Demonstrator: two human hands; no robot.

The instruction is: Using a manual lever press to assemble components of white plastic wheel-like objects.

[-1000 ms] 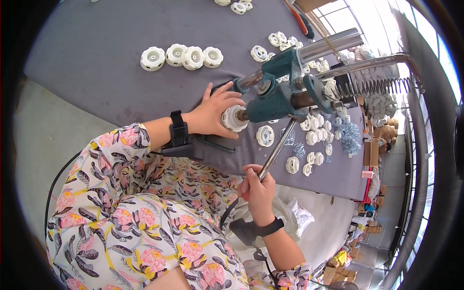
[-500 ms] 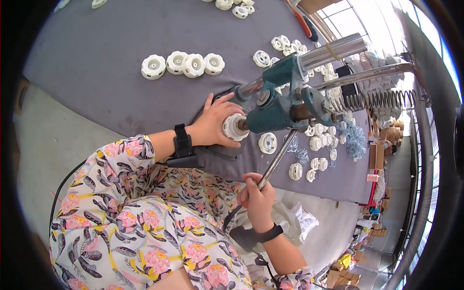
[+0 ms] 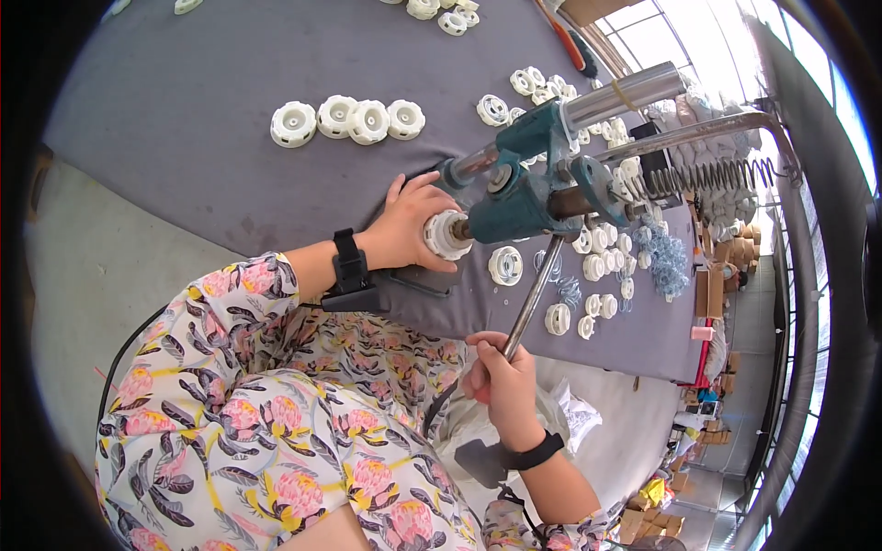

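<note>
My left hand (image 3: 410, 226) is wrapped round a white round plastic part (image 3: 445, 236) under the ram of a green hand press (image 3: 519, 204). The ram's metal tip meets the middle of that part. My right hand (image 3: 503, 375) grips the end of the press's steel lever (image 3: 537, 298), fingers closed round it. Just right of the press lies a white ring-shaped part (image 3: 505, 265), with an opening in its middle. Whatever sits beneath the held part is hidden by my left hand.
Several white round caps (image 3: 368, 121) stand in a row on the grey cloth-covered table (image 3: 202, 101). More white parts (image 3: 602, 262) and a heap of thin bluish rings (image 3: 663, 262) lie beyond the press. A brush with an orange handle (image 3: 571, 44) rests at the far edge.
My right hand has shifted slightly to the right with the lever's end. My left hand keeps its hold on the white part at the ram. The view has moved a little.
</note>
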